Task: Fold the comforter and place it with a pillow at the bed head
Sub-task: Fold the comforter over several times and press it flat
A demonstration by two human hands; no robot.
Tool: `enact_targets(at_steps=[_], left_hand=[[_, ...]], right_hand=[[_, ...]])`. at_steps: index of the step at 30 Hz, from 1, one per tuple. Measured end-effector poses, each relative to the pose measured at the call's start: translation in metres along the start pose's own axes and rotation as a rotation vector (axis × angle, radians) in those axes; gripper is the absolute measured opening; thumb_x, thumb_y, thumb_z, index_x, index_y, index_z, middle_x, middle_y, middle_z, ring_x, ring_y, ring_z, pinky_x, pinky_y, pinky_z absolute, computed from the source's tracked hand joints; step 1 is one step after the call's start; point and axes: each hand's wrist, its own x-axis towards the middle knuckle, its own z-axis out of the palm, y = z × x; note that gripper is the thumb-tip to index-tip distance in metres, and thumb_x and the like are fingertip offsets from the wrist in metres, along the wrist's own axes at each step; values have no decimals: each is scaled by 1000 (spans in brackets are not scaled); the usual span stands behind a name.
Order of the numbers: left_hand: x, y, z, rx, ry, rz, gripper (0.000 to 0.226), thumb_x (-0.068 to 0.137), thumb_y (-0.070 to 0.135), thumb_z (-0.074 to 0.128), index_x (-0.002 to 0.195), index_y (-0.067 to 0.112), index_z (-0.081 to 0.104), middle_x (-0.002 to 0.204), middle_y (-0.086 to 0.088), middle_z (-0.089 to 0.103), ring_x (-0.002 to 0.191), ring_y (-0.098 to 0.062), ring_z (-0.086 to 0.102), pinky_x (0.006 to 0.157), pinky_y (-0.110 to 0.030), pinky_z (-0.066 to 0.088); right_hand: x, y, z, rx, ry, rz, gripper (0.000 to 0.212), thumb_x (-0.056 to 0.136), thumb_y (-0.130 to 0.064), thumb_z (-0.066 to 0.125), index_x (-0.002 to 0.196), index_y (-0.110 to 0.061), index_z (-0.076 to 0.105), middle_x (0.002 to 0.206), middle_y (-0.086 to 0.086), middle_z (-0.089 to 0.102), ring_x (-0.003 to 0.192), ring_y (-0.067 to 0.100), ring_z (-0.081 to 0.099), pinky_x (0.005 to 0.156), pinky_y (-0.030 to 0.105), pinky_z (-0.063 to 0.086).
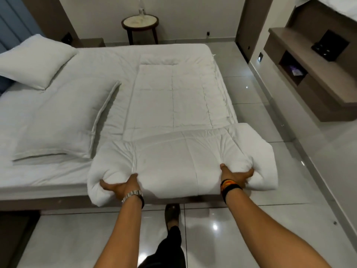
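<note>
A white quilted comforter lies folded in a long strip along the right side of the bed, its near end bunched up and hanging over the bed's front edge. My left hand grips the left side of that near fold, and my right hand grips the right side. One large white pillow lies flat on the mattress to the left of the comforter. A second pillow sits tilted at the bed head, far left.
A round side table stands beyond the far side of the bed. A wall-mounted shelf unit runs along the right. Glossy floor tiles lie between bed and shelf. My foot stands just below the bed's edge.
</note>
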Motion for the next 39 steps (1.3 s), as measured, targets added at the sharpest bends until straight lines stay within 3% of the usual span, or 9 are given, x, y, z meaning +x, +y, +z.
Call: enact_targets(at_steps=[7,9,11,17,23,27,30,35,39], left_hand=[[7,107,110,144,-519,630,96,95,35,71,163,45,4,152,-8,52,129,-13,60,113,-41,44],[17,116,140,196,-592,777,78,99,45,61,161,50,14,152,4,54,122,13,55,104,-25,43],[34,104,158,232,-510,854,66,102,50,57,159,50,23,158,8,47,134,7,48,108,-28,43],[109,22,190,350,-197,130,110,85,59,73,163,43,-2,171,-18,9,152,-44,26,118,-57,27],[172,55,304,374,-184,229,115,80,74,69,162,44,-6,173,-11,2,158,-39,-3,123,-57,14],[177,18,307,424,9,216,125,69,87,66,162,44,-4,172,-18,1,157,-38,12,123,-59,22],[189,11,323,206,-11,-12,144,61,75,84,156,49,-21,172,-9,8,150,-36,33,117,-57,34],[207,24,363,140,-37,95,159,55,57,96,161,32,-20,166,18,-4,127,3,25,108,-24,23],[204,34,368,159,-30,93,146,64,33,97,163,39,-11,154,24,14,120,-1,34,103,-22,25]], right_hand=[[8,-138,80,157,-410,-408,91,95,-22,75,166,-28,17,162,10,42,141,26,51,114,32,41],[17,-145,101,59,-317,-576,74,98,-22,71,162,-22,35,157,8,49,139,23,53,106,20,40],[37,-118,115,-42,-136,-628,63,99,-24,70,156,-14,44,159,13,46,146,28,45,109,11,32],[102,-66,177,-203,-177,-96,102,91,-55,71,165,-44,2,173,20,-8,160,39,3,123,50,25],[170,-110,274,-190,3,-290,106,87,-61,73,166,-40,6,173,16,1,159,31,10,127,45,22],[186,-95,302,-58,37,21,133,68,-74,81,158,-54,-15,171,23,-14,159,40,8,122,60,29],[203,-111,327,15,75,103,148,62,-69,88,158,-50,-23,170,27,4,156,41,20,118,61,30],[212,-120,355,73,167,69,148,55,-58,97,155,-60,-12,160,27,31,134,41,51,106,57,43],[214,-124,354,93,143,-14,138,63,-44,97,161,-53,0,154,14,47,130,34,56,103,40,42]])
